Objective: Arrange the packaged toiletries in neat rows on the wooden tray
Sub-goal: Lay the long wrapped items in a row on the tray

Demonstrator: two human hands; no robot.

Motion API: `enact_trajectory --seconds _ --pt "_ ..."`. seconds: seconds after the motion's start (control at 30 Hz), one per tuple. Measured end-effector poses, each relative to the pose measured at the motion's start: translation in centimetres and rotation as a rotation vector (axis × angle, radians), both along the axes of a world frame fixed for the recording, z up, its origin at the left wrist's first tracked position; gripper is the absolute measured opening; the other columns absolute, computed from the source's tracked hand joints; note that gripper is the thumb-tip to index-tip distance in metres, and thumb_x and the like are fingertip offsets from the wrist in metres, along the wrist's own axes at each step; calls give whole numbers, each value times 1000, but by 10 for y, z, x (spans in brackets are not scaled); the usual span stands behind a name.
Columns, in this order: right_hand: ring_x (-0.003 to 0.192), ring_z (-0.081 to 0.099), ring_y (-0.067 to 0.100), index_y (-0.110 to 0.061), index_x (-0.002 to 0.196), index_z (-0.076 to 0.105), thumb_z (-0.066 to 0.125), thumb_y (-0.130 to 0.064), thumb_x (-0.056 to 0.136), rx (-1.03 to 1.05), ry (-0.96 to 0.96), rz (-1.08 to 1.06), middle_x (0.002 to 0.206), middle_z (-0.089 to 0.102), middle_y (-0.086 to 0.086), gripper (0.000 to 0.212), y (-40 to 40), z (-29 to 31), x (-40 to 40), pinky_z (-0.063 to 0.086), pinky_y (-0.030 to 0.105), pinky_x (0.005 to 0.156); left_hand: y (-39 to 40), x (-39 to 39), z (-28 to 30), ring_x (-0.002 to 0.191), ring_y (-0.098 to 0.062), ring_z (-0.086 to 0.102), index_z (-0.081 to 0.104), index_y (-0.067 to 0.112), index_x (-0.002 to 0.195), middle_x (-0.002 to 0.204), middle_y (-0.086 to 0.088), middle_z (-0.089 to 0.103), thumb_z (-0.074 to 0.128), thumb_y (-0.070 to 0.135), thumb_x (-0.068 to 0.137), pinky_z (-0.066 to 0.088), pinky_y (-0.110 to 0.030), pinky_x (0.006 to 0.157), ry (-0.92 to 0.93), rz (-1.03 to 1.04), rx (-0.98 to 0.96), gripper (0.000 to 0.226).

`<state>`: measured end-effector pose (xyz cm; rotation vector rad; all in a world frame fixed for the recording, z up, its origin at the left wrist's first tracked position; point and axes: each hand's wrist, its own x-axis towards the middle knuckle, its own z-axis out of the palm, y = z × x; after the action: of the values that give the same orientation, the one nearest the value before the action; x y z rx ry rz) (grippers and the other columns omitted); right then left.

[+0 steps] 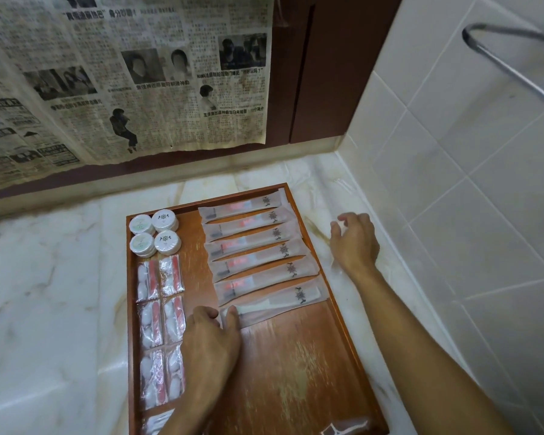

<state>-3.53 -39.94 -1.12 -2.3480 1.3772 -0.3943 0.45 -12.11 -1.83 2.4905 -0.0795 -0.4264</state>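
A: Tray (296, 356) on bench (51, 277): contents?
B: Sachets in rows; nearest sachet (274, 304) under left hand (211, 337), fingers pressed flat on its end.
A: Right hand (354, 243)?
B: Loosely spread, beside tray, holding nothing.

I see the wooden tray (264, 365) on the marble counter (51, 277). At its far left corner stand four round white tins (154, 235), and clear sachets (161, 324) run down its left side. Long toothbrush packets (255, 243) lie in a row on its right half. My left hand (212, 337) presses the nearest packet (274, 304). My right hand (354, 241), fingers spread, is just beyond the tray's right edge.
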Motion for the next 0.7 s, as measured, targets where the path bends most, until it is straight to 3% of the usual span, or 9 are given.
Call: enact_trajectory --seconds 0.1,0.23,0.47,0.57,0.7 --pt "116 47 28 -12 129 53 48 -34 98 -30 182 72 127 49 12 38 -31 -1 28 46 40 83 0 4 2 87 -28 60 54 12 104 93 -6 66 55 47 91 38 -31 68 18 -25 34 37" --pt "113 45 29 -9 121 56 45 -40 98 -44 365 141 123 48 12 40 -47 -4 44 45 38 79 1 14 4 90 -32 63 51 15 99 90 -7 68 52 47 93 43 -34 71 42 -72 84 32" --pt "104 51 27 -5 112 56 44 -11 94 -210 503 259 115 53 13 22 -49 -8 42 38 31 64 -1 26 15 89 -32 63 48 17 92 86 -6 64 44 55 94 42 -34 69 48 -181 119 38" --pt "95 57 29 -2 105 56 43 -7 92 -195 414 190 106 59 14 19 -51 -3 38 38 31 63 0 31 19 89 -31 63 48 17 88 87 -7 66 43 55 94 45 -34 70 51 -226 158 39" --pt "78 57 27 -6 101 61 43 -17 92 112 80 -123 96 66 10 23 -45 16 23 43 30 66 0 36 39 95 -31 63 54 16 88 91 -8 68 41 55 95 50 -35 77 5 -318 263 42"
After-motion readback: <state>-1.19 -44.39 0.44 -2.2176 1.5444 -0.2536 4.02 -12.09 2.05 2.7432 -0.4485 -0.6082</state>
